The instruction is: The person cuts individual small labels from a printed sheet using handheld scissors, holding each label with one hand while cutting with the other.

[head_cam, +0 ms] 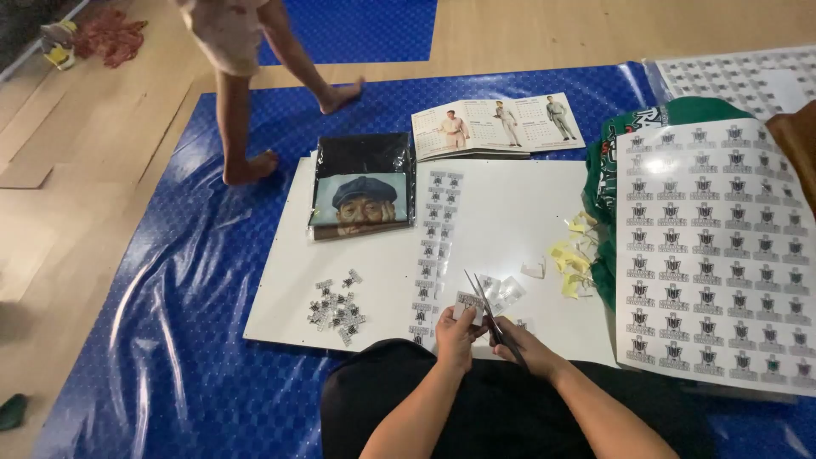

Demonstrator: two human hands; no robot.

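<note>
Scissors point(486, 308) gripped in right hand point(514, 338) cut sticker point(467, 306) pinched by left hand point(455, 333) (over white board point(510, 212)).

Wooden floor point(527, 34), covered by a blue patterned plastic mat point(187, 280). On the mat, a white board point(510, 212) laid flat. On the board: dark wrapped package with a printed face point(361, 187), strip of small stickers point(433, 246), heap of cut stickers point(337, 306), yellow paper scraps point(574, 255). Beside the board, open booklet point(497, 126), large sticker sheet point(722, 255).

dim, warm indoor light | glare on blue mat point(170, 280) (plastic sheen) | edges darker
</note>
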